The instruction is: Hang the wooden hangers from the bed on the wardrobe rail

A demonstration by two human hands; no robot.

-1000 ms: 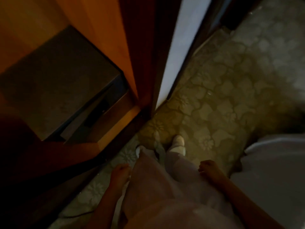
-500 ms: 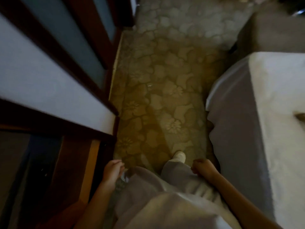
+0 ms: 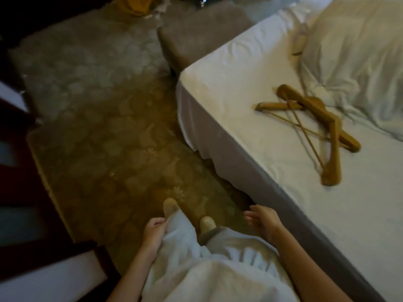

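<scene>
Wooden hangers (image 3: 314, 125) lie crossed in a loose pile on the white sheet of the bed (image 3: 250, 101) at the right. Another hanger (image 3: 299, 43) lies farther back beside the rumpled duvet. My left hand (image 3: 153, 233) hangs by my left leg with loosely curled fingers and holds nothing. My right hand (image 3: 261, 221) hangs beside the bed's near edge, fingers relaxed, empty. Both hands are well short of the hangers. The wardrobe rail is out of view.
A dark wooden wardrobe door (image 3: 26, 203) with pale panels runs along the left edge. Patterned carpet (image 3: 113, 149) fills the aisle between door and bed. A grey upholstered bench (image 3: 200, 31) stands at the bed's far corner. A rumpled duvet (image 3: 357, 62) covers the bed's right side.
My view has swung right from the wardrobe to the bed, bringing the hangers into sight. My right hand has uncurled from a fist. Both hands stay by my legs.
</scene>
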